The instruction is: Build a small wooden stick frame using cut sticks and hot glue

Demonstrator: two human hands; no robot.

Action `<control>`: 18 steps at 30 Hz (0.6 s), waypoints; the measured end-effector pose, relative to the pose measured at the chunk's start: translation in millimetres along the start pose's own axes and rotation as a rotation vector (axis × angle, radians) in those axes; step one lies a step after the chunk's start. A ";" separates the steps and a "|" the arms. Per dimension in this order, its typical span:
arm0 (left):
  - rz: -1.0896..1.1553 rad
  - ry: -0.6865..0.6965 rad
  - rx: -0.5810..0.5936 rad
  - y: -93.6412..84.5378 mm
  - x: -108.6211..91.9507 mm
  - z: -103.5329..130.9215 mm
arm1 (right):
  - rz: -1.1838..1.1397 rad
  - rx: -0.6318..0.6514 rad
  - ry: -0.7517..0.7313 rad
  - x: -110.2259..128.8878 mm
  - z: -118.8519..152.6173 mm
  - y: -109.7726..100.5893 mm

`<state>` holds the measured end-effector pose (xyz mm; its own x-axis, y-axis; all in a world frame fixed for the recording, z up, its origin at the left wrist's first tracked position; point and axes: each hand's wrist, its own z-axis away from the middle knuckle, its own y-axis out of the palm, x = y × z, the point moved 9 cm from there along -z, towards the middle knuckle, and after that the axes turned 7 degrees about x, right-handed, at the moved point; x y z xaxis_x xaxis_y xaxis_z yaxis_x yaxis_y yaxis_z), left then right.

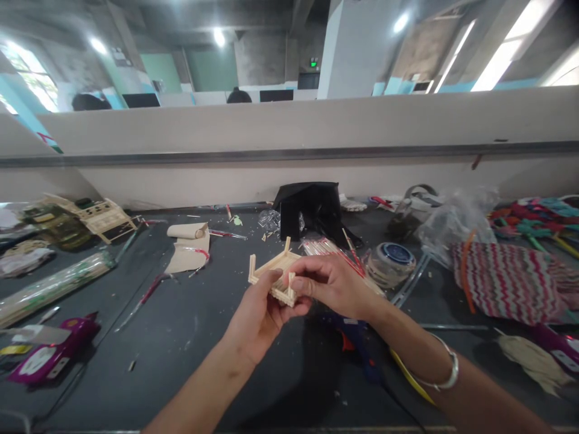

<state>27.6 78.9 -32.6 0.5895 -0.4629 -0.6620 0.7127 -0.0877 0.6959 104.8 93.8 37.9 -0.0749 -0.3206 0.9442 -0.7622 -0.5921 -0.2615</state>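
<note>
A small pale wooden stick frame (271, 265) with short upright posts at its corners is held up over the dark table. My left hand (266, 301) grips its near side from below, thumb on top. The fingers of my right hand (328, 280) are closed at the near right corner, pinching around a short post there. A blue glue gun (357, 337) with a red trigger lies under my right forearm. Just beyond the hands are red-and-white packaged sticks (323, 247).
Brown paper (187, 247), a bag of sticks (58, 283) and a purple tool (56, 355) lie left. Behind stands black material (312, 208). Rightward are a round tub (393, 259), clear plastic (456, 223) and striped knitting (506, 277). A low partition (226, 129) runs behind.
</note>
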 end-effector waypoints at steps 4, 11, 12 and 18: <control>0.011 0.004 0.011 1.0 -0.3 -1.2 | 0.012 -0.001 -0.005 0.3 -0.2 -0.2; 0.004 -0.001 0.008 0.5 0.7 -1.2 | 0.037 0.010 -0.029 2.5 -1.0 1.1; 0.008 -0.001 0.011 0.9 0.9 -0.9 | 0.040 0.010 -0.029 2.6 -1.0 1.1; 0.033 -0.018 -0.030 -1.2 1.7 -0.8 | 0.068 0.002 -0.022 3.0 -0.4 0.0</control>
<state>28.1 79.0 -34.8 0.6060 -0.4813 -0.6333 0.7043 -0.0453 0.7084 104.4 93.2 40.8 -0.1122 -0.3764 0.9196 -0.7548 -0.5697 -0.3253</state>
